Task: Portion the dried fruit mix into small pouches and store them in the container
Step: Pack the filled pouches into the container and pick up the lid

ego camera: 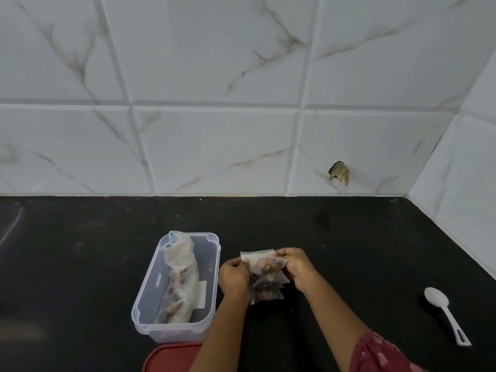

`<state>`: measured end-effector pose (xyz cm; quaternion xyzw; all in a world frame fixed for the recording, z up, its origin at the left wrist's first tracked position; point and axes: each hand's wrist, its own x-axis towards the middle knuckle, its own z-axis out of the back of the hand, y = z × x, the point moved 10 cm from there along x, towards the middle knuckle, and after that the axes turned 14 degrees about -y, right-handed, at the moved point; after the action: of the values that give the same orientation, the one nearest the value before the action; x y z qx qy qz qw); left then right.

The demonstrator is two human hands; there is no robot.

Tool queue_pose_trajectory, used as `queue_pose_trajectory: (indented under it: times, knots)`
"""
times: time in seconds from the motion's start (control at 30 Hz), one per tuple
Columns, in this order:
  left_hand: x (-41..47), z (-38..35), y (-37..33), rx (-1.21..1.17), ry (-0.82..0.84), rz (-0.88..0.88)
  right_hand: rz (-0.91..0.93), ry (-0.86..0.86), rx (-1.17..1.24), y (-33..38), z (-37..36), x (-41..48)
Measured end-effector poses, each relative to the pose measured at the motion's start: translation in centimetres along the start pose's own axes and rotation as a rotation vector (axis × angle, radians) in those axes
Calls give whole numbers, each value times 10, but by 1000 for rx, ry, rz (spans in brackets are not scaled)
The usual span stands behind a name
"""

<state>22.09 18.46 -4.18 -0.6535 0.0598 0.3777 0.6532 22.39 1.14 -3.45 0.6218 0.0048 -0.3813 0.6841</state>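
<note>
Left hand (233, 277) and right hand (295, 267) pinch a stack of small filled pouches (268, 287) by its side edges, just right of the clear container (171, 334). Inside the container lies the large mix bag (179, 277). Red lid (171, 357) at its near end, white spoon (437, 298) well right.

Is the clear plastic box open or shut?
Open. The container has no lid on; a red lid lies on the counter near it, and a big bag shows inside.

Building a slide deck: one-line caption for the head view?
Left hand and right hand hold filled pouches beside the clear container holding the fruit-mix bag.
</note>
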Motion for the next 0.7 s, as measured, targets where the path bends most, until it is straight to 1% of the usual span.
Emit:
queue_pose_trajectory:
  times: [0.13,0.33,0.5,0.6,0.7]
  knots:
    - [-11,0,-18,4,-4,-107,85,-12,69,13,9,-8]
    - [-34,12,-59,9,10,-350,196,-30,232,42,18,-27]
    - [-35,35,-92,-10,45,-431,366,9,227,82,9,-60]
    - [-36,64,-116,-99,71,-495,488,54,209,106,-8,-84]
    - [-36,99,-136,-165,66,-575,558,119,211,123,-34,-105]
